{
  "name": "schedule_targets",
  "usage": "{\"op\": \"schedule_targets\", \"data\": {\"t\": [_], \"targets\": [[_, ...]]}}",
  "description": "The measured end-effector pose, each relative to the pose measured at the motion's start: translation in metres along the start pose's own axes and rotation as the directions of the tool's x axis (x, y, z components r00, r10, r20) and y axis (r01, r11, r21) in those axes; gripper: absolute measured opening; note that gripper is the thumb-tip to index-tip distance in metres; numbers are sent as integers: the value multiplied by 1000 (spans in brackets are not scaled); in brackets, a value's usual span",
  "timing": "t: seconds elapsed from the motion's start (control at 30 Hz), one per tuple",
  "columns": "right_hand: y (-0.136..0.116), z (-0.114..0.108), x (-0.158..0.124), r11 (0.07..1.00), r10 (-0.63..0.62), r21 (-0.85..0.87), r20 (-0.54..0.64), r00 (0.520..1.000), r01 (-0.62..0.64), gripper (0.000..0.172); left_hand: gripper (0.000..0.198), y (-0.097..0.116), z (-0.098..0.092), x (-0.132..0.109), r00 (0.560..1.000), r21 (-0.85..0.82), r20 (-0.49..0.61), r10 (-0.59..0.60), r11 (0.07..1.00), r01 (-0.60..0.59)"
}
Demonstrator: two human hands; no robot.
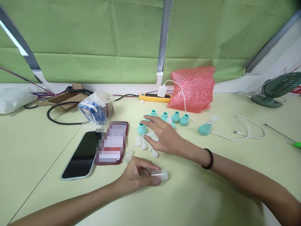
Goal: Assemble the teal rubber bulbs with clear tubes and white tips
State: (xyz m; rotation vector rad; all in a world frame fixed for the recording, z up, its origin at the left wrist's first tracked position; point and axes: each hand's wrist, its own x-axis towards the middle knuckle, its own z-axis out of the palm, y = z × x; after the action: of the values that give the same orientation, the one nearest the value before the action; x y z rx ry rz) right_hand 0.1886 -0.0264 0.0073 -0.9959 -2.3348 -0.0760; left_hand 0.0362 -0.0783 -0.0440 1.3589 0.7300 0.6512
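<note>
Low over the near table, my left hand (138,175) pinches a small clear plastic tube (160,174) with a whitish end pointing right. My right hand (164,135) reaches left with its fingers spread, over a cluster of teal rubber bulbs (175,117) and beside one teal bulb (141,129) at its fingertips. I see nothing in its grasp. Several small translucent white pieces (144,144) lie below its fingers, some hidden by the hand. Another clear tube (128,156) lies behind my left hand. Farther right, one teal bulb (204,129) carries a translucent tip (213,119) and leans.
Two phones, one dark (81,157) and one red-cased (113,142), lie left. A bagged blue package (94,108), yellow power strip (154,98) and pink bubble-wrap bag (191,89) stand behind. A white cable (249,131), screwdriver (282,135) and fan (277,91) are on the right.
</note>
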Motion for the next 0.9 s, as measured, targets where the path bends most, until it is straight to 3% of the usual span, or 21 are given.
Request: {"op": "schedule_targets", "data": {"t": [0.13,0.3,0.4,0.53,0.63,0.7,0.83,0.9], "targets": [[0,27,20,960,85,-277,186,979,-30,25,33,-7,-2,0,996,-34,-93,3,999,-7],[0,35,23,956,81,-292,209,975,-16,24,33,-7,-1,0,996,-84,-92,-19,996,11],[0,12,19,990,9,-139,134,991,10,20,32,-5,0,0,992,-76,-123,-30,997,21],[-10,-41,0,998,-35,45,-164,986,43,15,29,-3,1,0,984,-16,-179,8,1000,-11],[-15,-66,-29,998,-31,46,-182,983,40,13,23,0,2,-1,968,38,-231,101,995,-95],[-12,-62,-52,992,21,128,-71,997,-12,16,22,2,3,-2,957,71,-254,139,990,-125],[-1,-25,-92,952,66,287,131,989,-102,32,22,5,5,-4,954,120,-265,137,987,-109],[3,-9,-104,950,79,292,124,989,-112,45,22,5,6,-5,958,130,-252,133,986,-103]]}}
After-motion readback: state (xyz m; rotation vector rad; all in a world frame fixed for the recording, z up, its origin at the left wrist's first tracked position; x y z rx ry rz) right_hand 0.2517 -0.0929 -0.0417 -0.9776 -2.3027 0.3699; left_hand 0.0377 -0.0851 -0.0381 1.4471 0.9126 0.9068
